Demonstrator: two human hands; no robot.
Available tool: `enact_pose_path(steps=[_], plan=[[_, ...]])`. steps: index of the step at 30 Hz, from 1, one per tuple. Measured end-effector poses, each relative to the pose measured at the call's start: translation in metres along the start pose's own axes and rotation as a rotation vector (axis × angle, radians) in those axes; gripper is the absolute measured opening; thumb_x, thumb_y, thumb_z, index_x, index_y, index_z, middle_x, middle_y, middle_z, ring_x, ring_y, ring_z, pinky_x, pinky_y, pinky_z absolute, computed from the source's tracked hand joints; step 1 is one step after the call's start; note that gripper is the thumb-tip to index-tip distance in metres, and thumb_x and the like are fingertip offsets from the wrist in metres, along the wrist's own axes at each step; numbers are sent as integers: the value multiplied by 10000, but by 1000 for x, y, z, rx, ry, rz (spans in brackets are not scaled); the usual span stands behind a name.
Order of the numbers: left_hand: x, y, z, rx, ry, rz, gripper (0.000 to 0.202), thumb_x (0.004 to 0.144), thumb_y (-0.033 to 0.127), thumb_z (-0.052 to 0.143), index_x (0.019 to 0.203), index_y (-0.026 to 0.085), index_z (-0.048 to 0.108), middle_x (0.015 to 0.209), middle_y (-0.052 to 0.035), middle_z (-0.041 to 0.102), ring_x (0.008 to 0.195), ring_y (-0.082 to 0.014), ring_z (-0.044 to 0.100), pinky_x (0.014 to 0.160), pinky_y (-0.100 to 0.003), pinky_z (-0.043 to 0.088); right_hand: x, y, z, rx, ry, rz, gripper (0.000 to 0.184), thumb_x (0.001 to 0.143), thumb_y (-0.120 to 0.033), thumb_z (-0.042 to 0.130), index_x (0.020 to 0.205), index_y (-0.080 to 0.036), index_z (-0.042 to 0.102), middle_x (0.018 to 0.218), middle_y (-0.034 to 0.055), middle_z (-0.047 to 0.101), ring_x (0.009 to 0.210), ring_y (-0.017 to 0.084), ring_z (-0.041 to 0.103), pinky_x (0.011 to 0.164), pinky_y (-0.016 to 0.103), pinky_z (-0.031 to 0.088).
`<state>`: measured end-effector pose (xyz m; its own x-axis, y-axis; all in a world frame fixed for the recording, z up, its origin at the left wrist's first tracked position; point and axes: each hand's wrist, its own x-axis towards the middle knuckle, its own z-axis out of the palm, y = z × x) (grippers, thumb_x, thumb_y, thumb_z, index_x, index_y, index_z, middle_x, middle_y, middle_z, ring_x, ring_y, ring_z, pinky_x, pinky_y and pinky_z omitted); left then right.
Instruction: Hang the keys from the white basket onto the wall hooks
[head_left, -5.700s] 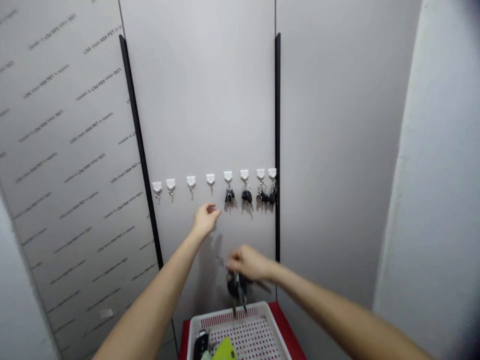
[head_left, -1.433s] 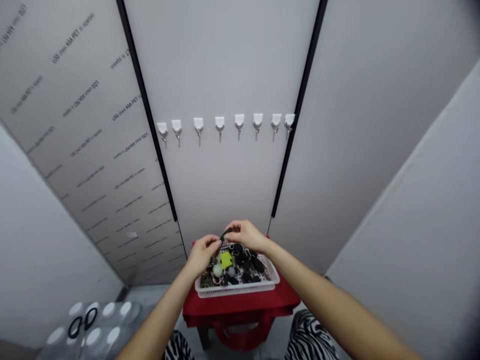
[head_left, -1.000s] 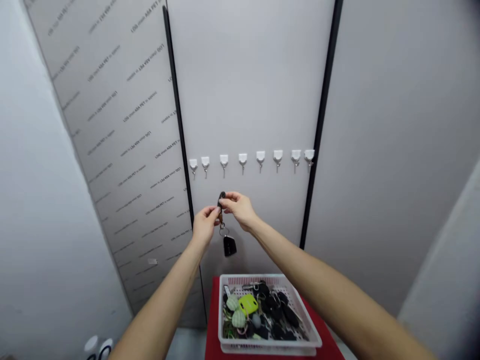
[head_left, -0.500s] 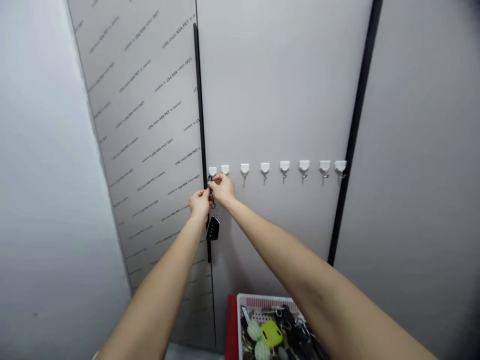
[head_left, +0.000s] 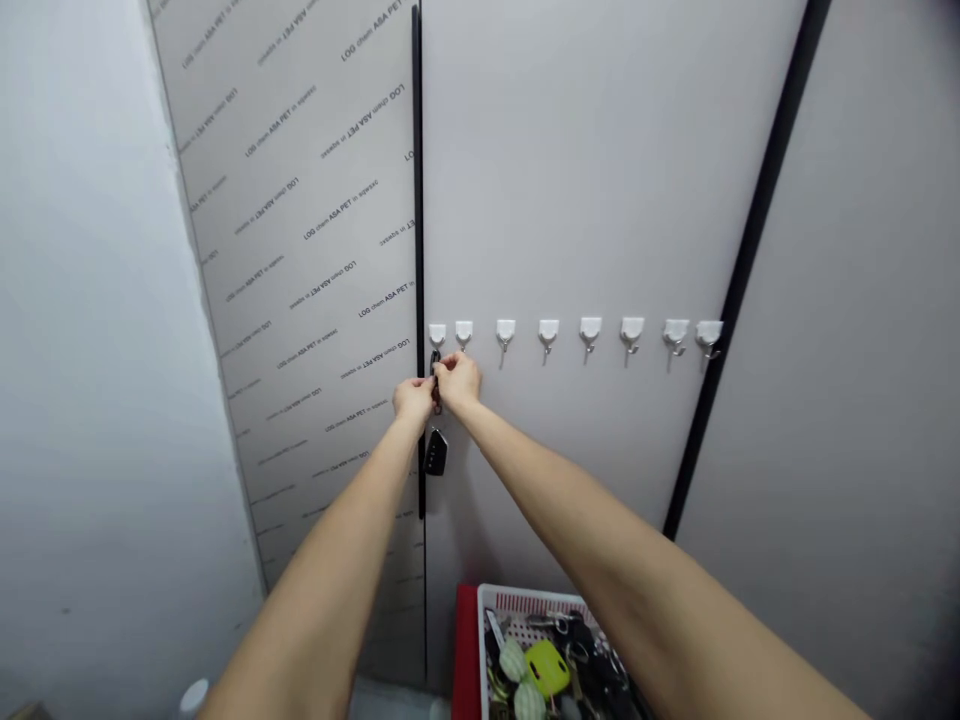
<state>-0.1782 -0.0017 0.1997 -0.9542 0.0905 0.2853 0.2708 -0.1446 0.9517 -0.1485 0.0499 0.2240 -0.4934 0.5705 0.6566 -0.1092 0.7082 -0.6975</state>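
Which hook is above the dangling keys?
The leftmost hook, first of eight white ones; the key fob hangs directly below it. The other seven, further right, are bare.

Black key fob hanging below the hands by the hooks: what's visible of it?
The black key fob looks like glossy plastic, tapers toward its lower end and has pale markings too small to read. It hangs upright from a small ring under a dark strap, which the left hand and right hand hold just below the leftmost white hook. A black vertical strip runs beside it; contact cannot be told.
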Motion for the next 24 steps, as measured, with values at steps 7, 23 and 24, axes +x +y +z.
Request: enact_pose_path(steps=[7,23,24], plan=[[-24,-16,-18,150,98,88,184,549,149,483,722,146,546,689,-13,567,620,-93,507,630,-222,391,-23,26,-34,-11,-125,-71,116,606,-223,450,664,-147,516,625,-3,533,586,85,473,606,233,371],[-232,-136,-17,886,-684,175,305,615,353,440,847,180,537,862,-71,566,846,-192,475,761,-331,296,-213,178,-163,-415,-839,-52,207,598,-143,435,755,-160,569,729,33,580,704,137,461,660,248,332],[-237,-136,-16,930,-692,195,311,607,359,449,848,185,538,868,-73,565,859,-201,469,777,-346,273,-217,179,-164,-439,-847,-103,216,595,-153,449,776,-165,567,758,37,577,754,152,445,691,265,317]])
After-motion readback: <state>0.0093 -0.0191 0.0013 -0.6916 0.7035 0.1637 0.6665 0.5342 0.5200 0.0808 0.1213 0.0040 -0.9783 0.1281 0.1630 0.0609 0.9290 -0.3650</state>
